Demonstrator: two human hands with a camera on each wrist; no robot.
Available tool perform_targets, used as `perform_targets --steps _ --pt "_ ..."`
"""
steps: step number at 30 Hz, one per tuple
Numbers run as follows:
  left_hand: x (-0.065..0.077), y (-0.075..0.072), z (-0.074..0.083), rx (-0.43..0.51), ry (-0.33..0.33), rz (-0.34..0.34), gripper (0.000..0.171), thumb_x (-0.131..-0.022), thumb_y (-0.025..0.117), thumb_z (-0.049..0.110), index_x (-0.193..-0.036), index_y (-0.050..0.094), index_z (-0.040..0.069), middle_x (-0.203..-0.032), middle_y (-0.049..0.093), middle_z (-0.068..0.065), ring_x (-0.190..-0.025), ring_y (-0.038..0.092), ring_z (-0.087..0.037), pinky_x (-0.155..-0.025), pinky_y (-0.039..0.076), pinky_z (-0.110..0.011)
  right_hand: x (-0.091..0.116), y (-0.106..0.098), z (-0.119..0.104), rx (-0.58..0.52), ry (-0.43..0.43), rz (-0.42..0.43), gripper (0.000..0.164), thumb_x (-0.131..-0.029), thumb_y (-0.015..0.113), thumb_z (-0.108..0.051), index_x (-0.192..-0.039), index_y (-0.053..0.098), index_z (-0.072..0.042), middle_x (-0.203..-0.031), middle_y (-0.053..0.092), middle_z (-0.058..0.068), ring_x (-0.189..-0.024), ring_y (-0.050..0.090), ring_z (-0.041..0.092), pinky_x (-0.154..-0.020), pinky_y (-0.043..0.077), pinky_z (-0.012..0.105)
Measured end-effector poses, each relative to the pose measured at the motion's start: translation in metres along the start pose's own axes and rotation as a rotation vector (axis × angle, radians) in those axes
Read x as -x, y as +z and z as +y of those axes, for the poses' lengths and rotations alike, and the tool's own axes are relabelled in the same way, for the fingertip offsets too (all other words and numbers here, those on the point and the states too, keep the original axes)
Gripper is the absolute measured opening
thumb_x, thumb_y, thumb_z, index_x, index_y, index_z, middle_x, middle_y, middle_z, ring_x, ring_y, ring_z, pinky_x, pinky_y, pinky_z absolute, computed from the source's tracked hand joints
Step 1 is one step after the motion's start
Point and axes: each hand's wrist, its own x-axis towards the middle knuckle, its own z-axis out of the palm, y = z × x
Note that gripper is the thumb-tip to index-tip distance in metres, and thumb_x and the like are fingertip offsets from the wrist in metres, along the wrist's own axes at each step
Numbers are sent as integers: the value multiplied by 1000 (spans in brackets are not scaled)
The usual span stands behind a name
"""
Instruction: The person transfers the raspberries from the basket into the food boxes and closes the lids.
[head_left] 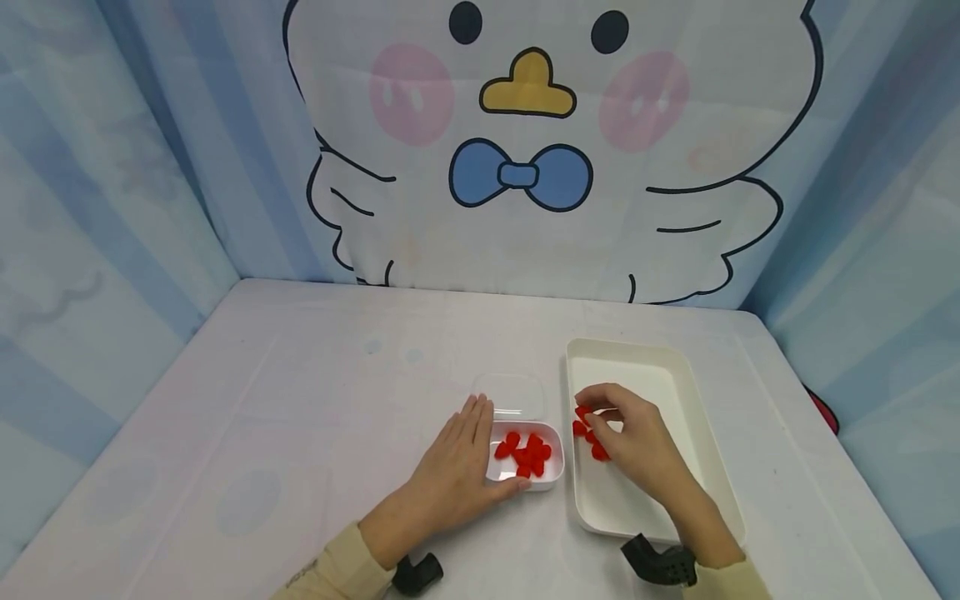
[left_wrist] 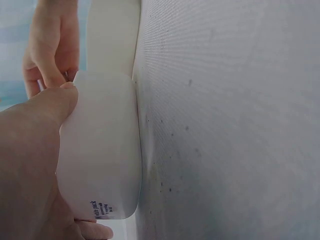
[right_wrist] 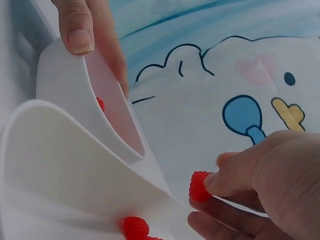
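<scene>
My right hand pinches a red raspberry between thumb and fingers, just over the cream tray. Several more raspberries lie in the tray along its left side. Beside the tray stands a small white lidded box, its clear lid folded back and several raspberries inside. My left hand rests against this box, its straight fingers along the left side and the thumb on the near rim. Small dark print shows on the box's wall in the left wrist view.
Both containers sit on a table with a pale cloth. A curtain with a printed cartoon figure hangs behind it, and blue-and-white curtains flank the sides. The tray has a raised rim right beside the box.
</scene>
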Motion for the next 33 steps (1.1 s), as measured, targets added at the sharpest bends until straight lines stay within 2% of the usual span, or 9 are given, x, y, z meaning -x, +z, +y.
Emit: perform_targets --steps 6,13,17,23,33 --pt "0 0 1 1 -1 3 106 -85 55 72 -157 21 2 -165 22 -15 -154 18 -32 -121 28 -47 1 4 -5 -26 -46 -7 25 -89 68 1 -111 67 -10 -106 72 3 -96 69 18 -89 59 41" --pt "0 -1 1 4 -7 -3 106 -85 56 71 -157 20 2 -165 21 -14 -154 18 -31 -122 28 -47 1 10 -10 -22 -90 -29 25 -89 68 1 -110 68 -12 -104 72 -2 -91 68 12 -83 60 29" --pt "0 -1 0 5 -1 4 105 -85 58 69 -157 20 2 -165 22 -15 -154 19 -32 -121 29 -47 2 15 -14 -33 -103 -54 26 -88 69 1 -111 68 -12 -105 72 -2 -93 69 13 -84 60 30" --pt "-1 1 -1 -5 24 27 104 -86 59 68 -155 22 0 -164 24 -17 -153 21 -33 -120 31 -48 5 22 -20 -70 -173 -78 26 -87 71 1 -110 68 -9 -105 72 0 -93 68 12 -85 60 34" --pt "0 1 -2 -11 30 30 104 -86 56 70 -155 22 0 -164 24 -17 -153 21 -33 -120 31 -48 8 38 -26 -160 -259 -136 29 -86 71 4 -111 68 -9 -106 71 1 -91 68 12 -82 60 28"
